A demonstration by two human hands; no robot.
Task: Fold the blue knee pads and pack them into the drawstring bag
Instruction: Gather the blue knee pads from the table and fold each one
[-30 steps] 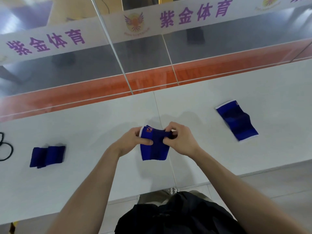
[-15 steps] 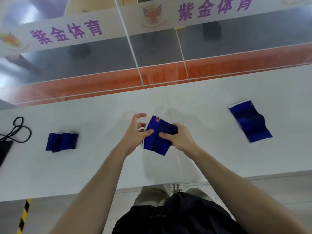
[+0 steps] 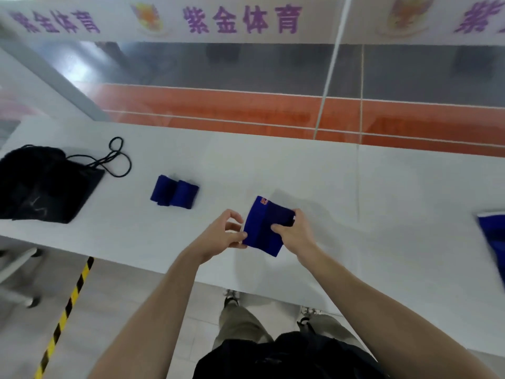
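Observation:
A folded blue knee pad (image 3: 263,227) with a small red logo is held just above the white table (image 3: 355,203). My right hand (image 3: 296,232) grips its right edge, thumb on top. My left hand (image 3: 222,236) pinches its lower left edge with the thumb and a finger while the other fingers curl free. A second folded blue knee pad (image 3: 175,194) lies on the table to the left. The black drawstring bag (image 3: 41,184) lies at the far left, its cord (image 3: 117,160) looped beside it. Another blue knee pad (image 3: 493,236) lies flat at the right edge, partly cut off.
A glass wall with an orange band and a white banner (image 3: 240,20) runs behind the table. A yellow-black striped line (image 3: 65,313) crosses the floor at lower left, near a chair base (image 3: 19,269). My legs and shoes (image 3: 232,299) show under the table's near edge.
The view has swung left, so the bag has come into sight and the flat pad slid to the right edge. My left hand has closed back onto the held pad.

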